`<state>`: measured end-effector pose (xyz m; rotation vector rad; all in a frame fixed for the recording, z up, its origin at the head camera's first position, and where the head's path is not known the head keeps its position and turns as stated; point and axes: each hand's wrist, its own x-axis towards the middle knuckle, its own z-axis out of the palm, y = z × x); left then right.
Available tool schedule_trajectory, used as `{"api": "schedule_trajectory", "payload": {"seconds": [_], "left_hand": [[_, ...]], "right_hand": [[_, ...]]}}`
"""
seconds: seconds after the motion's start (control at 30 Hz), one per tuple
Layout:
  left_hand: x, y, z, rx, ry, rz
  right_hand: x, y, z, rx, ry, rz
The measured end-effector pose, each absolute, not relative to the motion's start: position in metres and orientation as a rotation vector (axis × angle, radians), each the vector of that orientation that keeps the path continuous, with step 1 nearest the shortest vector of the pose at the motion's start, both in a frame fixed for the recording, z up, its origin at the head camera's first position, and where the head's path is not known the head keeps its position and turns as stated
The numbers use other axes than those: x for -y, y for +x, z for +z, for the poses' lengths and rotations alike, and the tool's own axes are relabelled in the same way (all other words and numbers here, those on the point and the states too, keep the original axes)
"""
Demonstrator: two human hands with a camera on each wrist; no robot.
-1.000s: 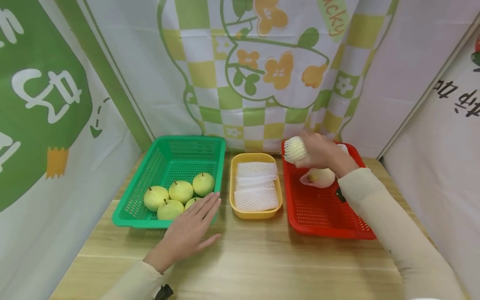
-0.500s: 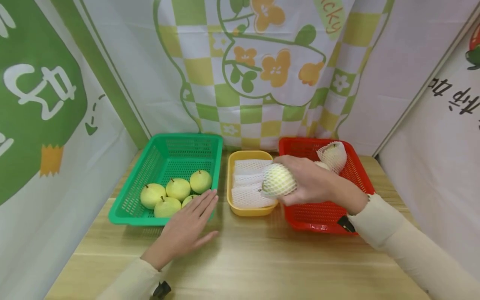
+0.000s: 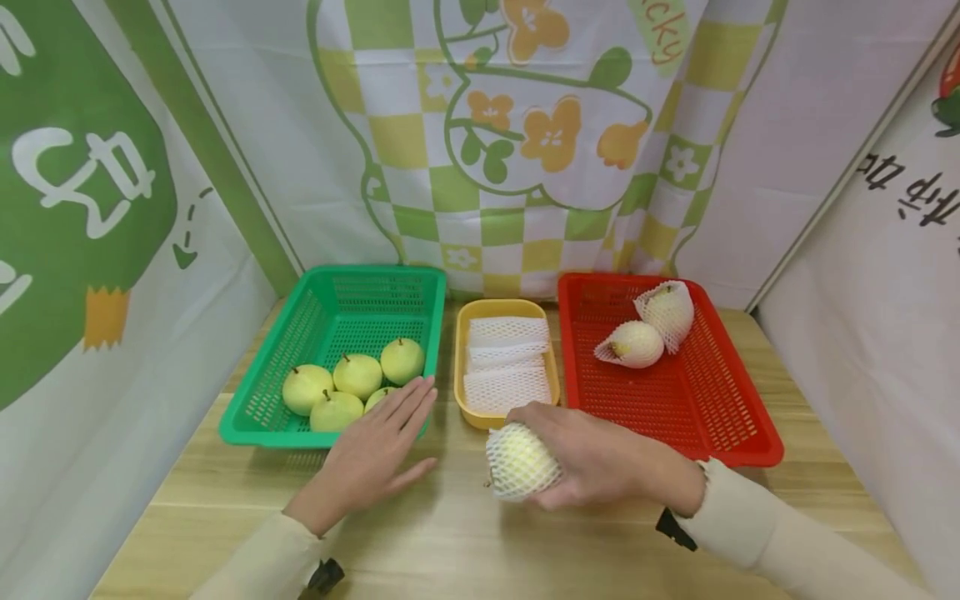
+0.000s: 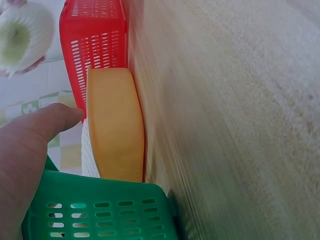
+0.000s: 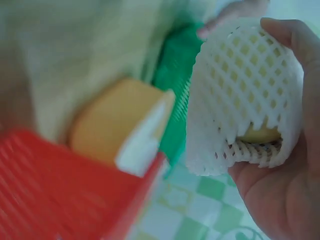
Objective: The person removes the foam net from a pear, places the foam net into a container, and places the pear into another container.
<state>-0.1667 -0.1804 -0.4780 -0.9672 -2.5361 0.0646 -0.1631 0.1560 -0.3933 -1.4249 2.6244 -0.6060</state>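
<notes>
My right hand grips a pale green pear wrapped in a white foam net, held over the table in front of the yellow tray. In the right wrist view, fingers and thumb curl round the foam net, and a bit of bare pear shows at its open end. My left hand lies with straight fingers at the front right corner of the green basket, partly covering one pear. Several unwrapped pears sit in that basket.
Between the baskets stands the yellow tray with white foam nets lying in it. The red basket on the right contains two netted pears. A printed curtain hangs behind them.
My right hand has brought the netted pear from above the red basket, past the yellow tray, toward the table's front middle. The left hand stays at the green basket.
</notes>
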Motion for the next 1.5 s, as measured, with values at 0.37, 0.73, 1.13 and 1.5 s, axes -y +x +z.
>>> {"api": "schedule_trajectory", "payload": {"seconds": [0.37,0.73,1.13,1.5], "left_hand": [[0.179,-0.164,-0.474,2.573,-0.965,0.047],[0.165,-0.157,-0.46,2.42,-1.062,-0.223],[0.122,-0.132,-0.473,2.373,-1.356,-0.485],[0.104,-0.129,-0.483,2.613,-1.407,-0.59]], "right_hand": [[-0.152,-0.149,-0.452,-2.524,-1.272,-0.645],[-0.162,-0.148,-0.488,-2.52,-1.166,-0.795],[-0.175,-0.144,-0.488,-2.533,-1.078,-0.815],[-0.176,-0.143,-0.487,-2.542,-1.074,-0.806]]}}
